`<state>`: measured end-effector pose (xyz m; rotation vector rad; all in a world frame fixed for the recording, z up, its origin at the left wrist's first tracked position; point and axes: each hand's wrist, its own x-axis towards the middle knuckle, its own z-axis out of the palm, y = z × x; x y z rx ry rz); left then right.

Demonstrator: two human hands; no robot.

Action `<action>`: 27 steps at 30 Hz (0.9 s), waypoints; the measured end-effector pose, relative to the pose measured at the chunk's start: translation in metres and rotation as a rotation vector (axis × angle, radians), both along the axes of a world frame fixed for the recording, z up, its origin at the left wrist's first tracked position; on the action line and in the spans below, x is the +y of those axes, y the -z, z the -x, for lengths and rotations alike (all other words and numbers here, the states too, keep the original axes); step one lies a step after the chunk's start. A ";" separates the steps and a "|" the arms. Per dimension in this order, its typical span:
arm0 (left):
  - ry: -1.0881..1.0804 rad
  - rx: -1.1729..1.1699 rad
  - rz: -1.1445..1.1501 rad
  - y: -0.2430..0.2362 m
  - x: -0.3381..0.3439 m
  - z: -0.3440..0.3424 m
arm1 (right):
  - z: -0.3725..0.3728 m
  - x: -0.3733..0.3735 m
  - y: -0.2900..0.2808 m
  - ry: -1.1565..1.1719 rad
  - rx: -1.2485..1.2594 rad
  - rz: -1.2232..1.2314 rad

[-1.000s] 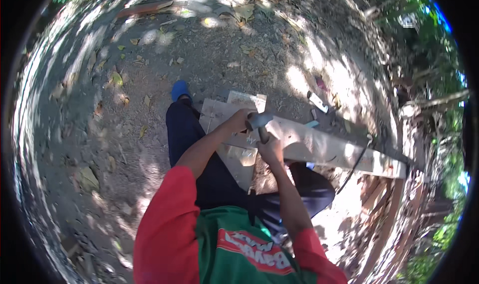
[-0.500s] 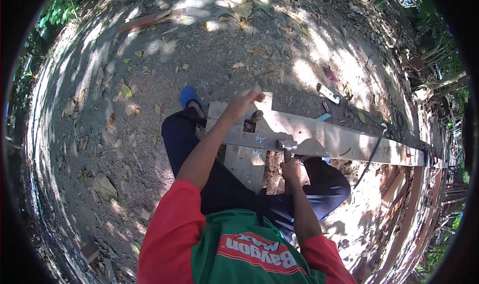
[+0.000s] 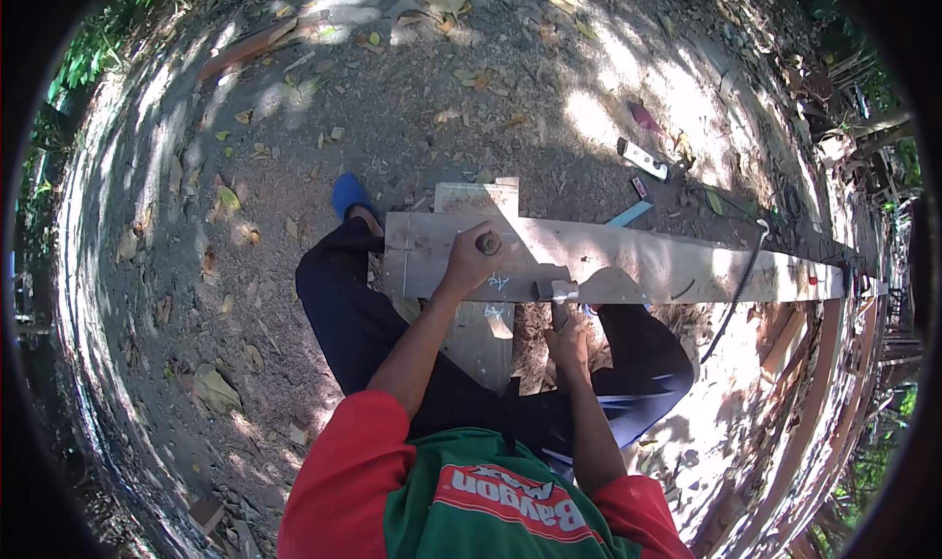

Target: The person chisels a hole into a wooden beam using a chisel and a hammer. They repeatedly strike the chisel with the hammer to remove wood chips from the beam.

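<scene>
A long wooden plank [image 3: 599, 255] lies crosswise in front of me, with blue pencil-like marks near its left part. My left hand [image 3: 472, 257] is closed around the round-ended handle of a chisel [image 3: 488, 244], which stands on the plank and is seen almost end-on. Its blade is hidden under the hand. A hammer [image 3: 556, 290] is in my right hand [image 3: 567, 346], the fingers wrapped around its handle. The hammer's head is over the near edge of the plank, to the right of the chisel.
Another board [image 3: 479, 343] passes beneath the plank toward me. Beyond the plank lie a white level-like bar [image 3: 643, 159], a small red-and-dark item [image 3: 639, 187] and a light-blue strip [image 3: 630, 213]. A dark cable-like strand [image 3: 741, 294] hangs over the plank at the right.
My left hand has come down from above the plank and closed around the chisel's handle. My right hand still holds the hammer in nearly the same place.
</scene>
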<state>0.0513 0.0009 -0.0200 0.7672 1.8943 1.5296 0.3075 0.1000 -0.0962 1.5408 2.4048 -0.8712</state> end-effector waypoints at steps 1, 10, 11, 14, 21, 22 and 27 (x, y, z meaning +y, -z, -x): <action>-0.032 0.080 0.011 -0.004 0.008 -0.012 | -0.002 0.000 -0.003 0.005 -0.046 0.026; -0.005 -0.055 -0.183 -0.005 -0.004 0.007 | 0.002 0.005 -0.023 0.084 -0.051 0.183; 0.006 -0.041 -0.151 -0.007 -0.003 0.007 | 0.006 0.008 -0.027 0.084 -0.038 0.209; 0.005 -0.021 -0.112 -0.015 0.004 0.010 | 0.013 0.012 -0.034 0.082 -0.066 0.234; -0.191 -0.165 -0.201 -0.035 -0.012 0.017 | 0.017 -0.001 -0.062 0.057 -0.131 0.171; -0.309 -0.273 -0.261 -0.042 -0.019 0.024 | 0.022 0.004 -0.058 0.046 -0.109 0.157; -0.105 -0.128 -0.295 -0.122 -0.031 0.040 | 0.006 0.002 -0.039 0.061 -0.101 0.179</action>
